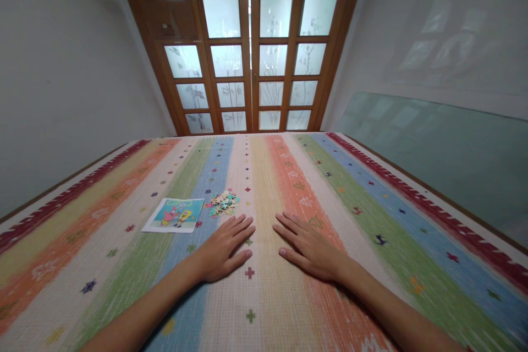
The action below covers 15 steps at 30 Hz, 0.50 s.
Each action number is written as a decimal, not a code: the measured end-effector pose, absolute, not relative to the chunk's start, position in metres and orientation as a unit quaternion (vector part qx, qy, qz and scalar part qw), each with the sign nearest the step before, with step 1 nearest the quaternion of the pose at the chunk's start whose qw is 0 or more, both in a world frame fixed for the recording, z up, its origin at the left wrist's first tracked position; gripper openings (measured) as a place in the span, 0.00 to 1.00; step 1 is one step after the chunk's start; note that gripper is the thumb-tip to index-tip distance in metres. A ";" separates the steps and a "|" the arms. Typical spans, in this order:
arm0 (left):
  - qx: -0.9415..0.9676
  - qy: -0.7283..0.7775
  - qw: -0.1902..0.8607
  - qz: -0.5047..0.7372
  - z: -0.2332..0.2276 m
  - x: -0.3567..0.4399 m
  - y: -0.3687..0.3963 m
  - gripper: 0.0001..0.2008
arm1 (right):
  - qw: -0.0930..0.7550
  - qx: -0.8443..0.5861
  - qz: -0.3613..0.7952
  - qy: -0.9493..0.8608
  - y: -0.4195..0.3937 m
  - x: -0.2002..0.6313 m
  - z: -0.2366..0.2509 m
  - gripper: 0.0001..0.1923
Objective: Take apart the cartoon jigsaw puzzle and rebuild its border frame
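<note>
Both hands lie flat, palms down, on a striped woven mat (371, 198) that covers the floor of a narrow room. The left hand (223, 250) rests on the pale stripe beside the blue one; the right hand (309, 247) rests on the orange stripe, a short gap between the two. The fingers (241, 226) of each hand are stretched out and slightly spread, pointing away from the person, and they hold nothing, only pressing on the mat.

The pile of puzzle pieces (223, 202) lies just beyond the left hand's fingertips, a little to the far left of them, near but not touching. It is a small loose heap, roughly round, with no clear long axis. The left hand is plainly the nearer one; the right hand sits well to the right of the heap and would have to cross the centre stripe to get at it.

Left of the heap, close beside it, lies a cartoon picture card (174, 214), flat and face up, its long side running left to right and slightly skewed. It sits to the far left of the left hand, apart from it.

At the far end of the room stands a wooden door with frosted glass panes (249, 55). A glass sheet (445, 148) leans along the right wall.
</note>
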<state>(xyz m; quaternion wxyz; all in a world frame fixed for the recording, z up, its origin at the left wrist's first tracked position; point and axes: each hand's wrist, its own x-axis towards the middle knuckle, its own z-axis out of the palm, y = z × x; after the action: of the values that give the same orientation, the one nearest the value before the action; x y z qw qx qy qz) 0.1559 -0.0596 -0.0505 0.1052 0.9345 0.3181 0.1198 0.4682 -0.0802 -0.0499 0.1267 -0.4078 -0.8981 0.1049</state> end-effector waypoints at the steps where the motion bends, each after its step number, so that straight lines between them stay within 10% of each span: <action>1: 0.934 0.320 0.106 0.118 -0.051 0.156 -0.059 0.29 | 0.126 -0.408 0.104 -0.898 -0.080 0.469 -0.050 0.31; 10: 0.933 0.321 0.105 0.124 -0.049 0.157 -0.060 0.29 | 0.122 -0.404 0.097 -0.901 -0.078 0.467 -0.047 0.31; 15: 0.933 0.320 0.111 0.122 -0.050 0.156 -0.060 0.29 | 0.376 -0.350 0.041 -0.857 -0.082 0.481 0.008 0.17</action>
<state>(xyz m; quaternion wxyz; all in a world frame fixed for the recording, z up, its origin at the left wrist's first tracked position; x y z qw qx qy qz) 0.1563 -0.0602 -0.0499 0.1111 0.9330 0.3198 0.1223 0.4811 -0.0815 0.0083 0.3761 -0.3502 -0.8569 0.0413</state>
